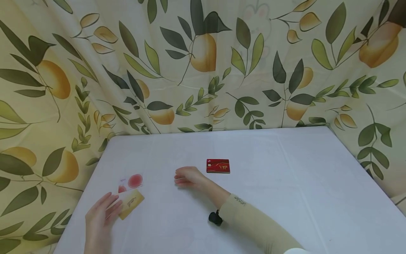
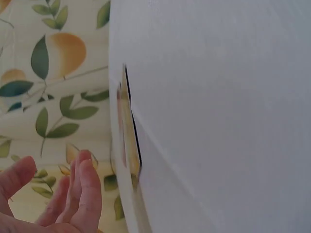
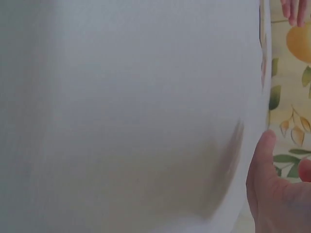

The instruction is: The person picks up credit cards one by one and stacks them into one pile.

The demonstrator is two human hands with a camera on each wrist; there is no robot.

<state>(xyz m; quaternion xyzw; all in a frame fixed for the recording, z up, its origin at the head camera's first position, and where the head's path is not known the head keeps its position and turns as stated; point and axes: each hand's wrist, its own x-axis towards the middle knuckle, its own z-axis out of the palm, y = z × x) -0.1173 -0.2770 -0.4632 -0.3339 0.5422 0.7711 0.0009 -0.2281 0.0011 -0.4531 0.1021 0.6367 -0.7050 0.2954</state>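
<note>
My left hand [image 1: 103, 211] is at the left of the table, fingers relaxed and apart. In the head view its fingertips overlap the lower left of a gold card [image 1: 133, 204] with dark lettering. The left wrist view shows those fingers apart from the gold card [image 2: 130, 131], holding nothing. A pale card with pink circles [image 1: 135, 181] lies just beyond the gold one, which covers part of it. Near the middle of the table is my right hand [image 1: 188, 177], loosely curled and holding nothing. To its right lies a red card marked VIP [image 1: 217, 165].
White cloth covers the table [image 1: 269, 165]. A curtain with fruit and leaf prints [image 1: 203, 84] hangs behind it and along its sides. On the right sleeve [image 1: 253, 222] sits a small black device [image 1: 215, 218] at the wrist.
</note>
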